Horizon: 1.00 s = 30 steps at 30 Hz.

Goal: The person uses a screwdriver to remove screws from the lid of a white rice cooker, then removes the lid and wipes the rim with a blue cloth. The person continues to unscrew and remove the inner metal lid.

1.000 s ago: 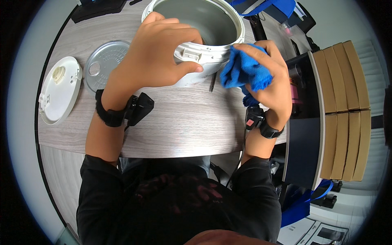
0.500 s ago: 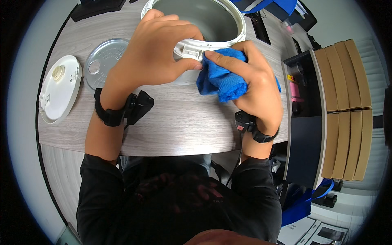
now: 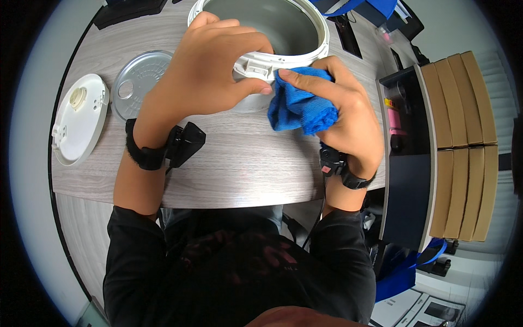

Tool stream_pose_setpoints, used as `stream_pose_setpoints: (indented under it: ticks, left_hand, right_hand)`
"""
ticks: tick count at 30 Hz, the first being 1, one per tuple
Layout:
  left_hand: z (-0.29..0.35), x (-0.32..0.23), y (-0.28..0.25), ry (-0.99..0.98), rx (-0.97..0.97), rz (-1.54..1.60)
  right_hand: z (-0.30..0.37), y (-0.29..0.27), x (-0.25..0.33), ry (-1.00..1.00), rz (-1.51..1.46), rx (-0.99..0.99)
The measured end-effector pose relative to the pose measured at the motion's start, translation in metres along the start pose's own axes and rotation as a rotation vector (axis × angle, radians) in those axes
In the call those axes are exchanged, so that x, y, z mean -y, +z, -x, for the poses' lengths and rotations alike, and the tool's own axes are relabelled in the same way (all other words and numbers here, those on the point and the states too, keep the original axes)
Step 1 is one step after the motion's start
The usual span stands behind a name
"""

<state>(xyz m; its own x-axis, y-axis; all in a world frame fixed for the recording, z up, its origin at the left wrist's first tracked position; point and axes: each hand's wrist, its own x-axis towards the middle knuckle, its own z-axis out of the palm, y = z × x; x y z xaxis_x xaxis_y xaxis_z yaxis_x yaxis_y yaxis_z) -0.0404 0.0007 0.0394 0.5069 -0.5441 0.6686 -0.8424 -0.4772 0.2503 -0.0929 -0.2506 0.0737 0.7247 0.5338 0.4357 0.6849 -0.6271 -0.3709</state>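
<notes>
A white rice cooker body (image 3: 322, 52) with a grey inside stands at the far middle of the desk, its top uncovered. My left hand (image 3: 215, 68) grips its near rim beside the latch piece (image 3: 259, 68), fingers over the edge and thumb below on the outside. In my right hand (image 3: 348, 101) is a bunched blue cloth (image 3: 299, 103), pressed against the outer wall just right of the latch, the thumb lying on top. A round perforated metal inner lid (image 3: 136, 73) and a white oval cover (image 3: 84, 122) with a cream round knob lie left of my left arm.
The wood-grain desk (image 3: 245, 163) ends in a curved edge near my body. To the right stands a dark shelf unit (image 3: 406, 191), with upright cardboard boxes (image 3: 460, 103) beyond it. Dark devices (image 3: 131, 13) sit at the far left. A cable hangs from my right wrist strap.
My right hand and the blue cloth have shifted slightly to the right along the cooker's outer wall. The left hand keeps its hold on the rim, almost unmoved.
</notes>
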Motion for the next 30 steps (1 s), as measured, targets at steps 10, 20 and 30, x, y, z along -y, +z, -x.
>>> stream_pose_setpoints:
  ticks: [10,20,30]
  left_hand:
    - [-0.001,-0.002,0.003,0.015,-0.029,-0.003]
    - [0.0,-0.001,0.002,0.006,-0.014,-0.028]
    - [-0.001,0.004,0.004,0.03,-0.078,0.001]
  right_hand:
    - [0.001,0.003,0.004,0.017,-0.032,0.01]
    - [0.01,-0.027,-0.018,0.012,-0.061,0.052]
    - [0.006,-0.014,-0.013,-0.019,0.031,0.009]
